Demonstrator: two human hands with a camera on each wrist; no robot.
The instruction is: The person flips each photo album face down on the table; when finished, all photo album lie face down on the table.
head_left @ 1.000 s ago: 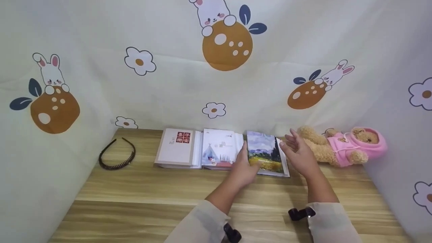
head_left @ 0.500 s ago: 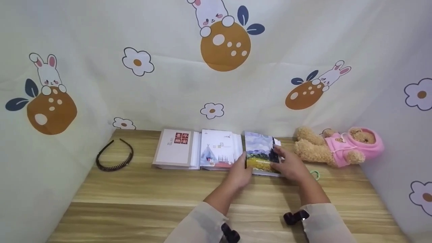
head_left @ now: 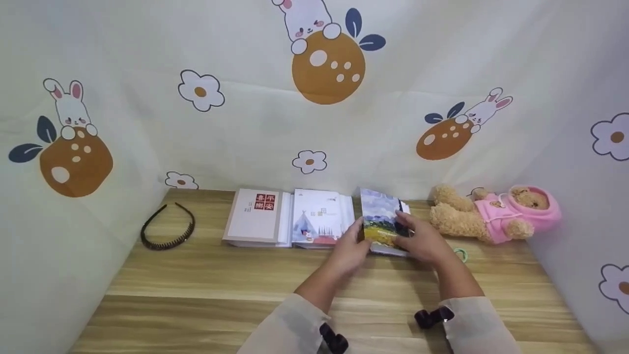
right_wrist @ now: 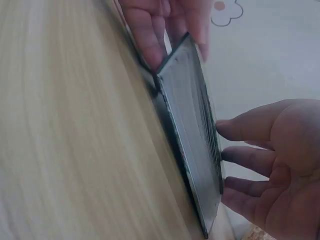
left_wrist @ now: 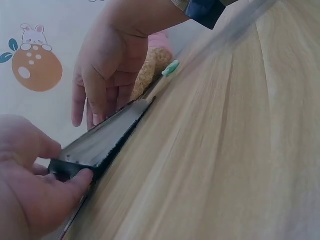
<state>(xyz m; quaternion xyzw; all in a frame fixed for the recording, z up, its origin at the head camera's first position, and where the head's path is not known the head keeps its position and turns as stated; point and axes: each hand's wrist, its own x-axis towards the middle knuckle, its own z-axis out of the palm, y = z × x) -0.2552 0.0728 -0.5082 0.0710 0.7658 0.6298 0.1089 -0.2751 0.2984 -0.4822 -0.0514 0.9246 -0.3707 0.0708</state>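
Note:
A photo album with a painted landscape cover (head_left: 381,219) is tilted at the table, its spine side raised a little. My left hand (head_left: 348,250) grips its left edge. In the left wrist view, the left thumb and fingers (left_wrist: 47,175) pinch the spine's lower corner. My right hand (head_left: 423,239) lies at the album's right side, thumb and fingertips touching the cover. In the right wrist view, these fingers (right_wrist: 250,157) are loosely bent against the cover's surface. Left of it lie a tent-print album (head_left: 317,216) and a beige album (head_left: 255,216), side by side.
A black headband (head_left: 168,238) lies at the table's (head_left: 206,275) left end. At the right lies a teddy bear in a pink hoodie (head_left: 494,214). A green hair tie (head_left: 461,254) is beside the right wrist. A patterned curtain (head_left: 245,132) stands behind.
My right hand has come left and down from beside the album onto its cover, uncovering the green hair tie. The album has since tilted slightly, its spine side rising. The left hand keeps its grip.

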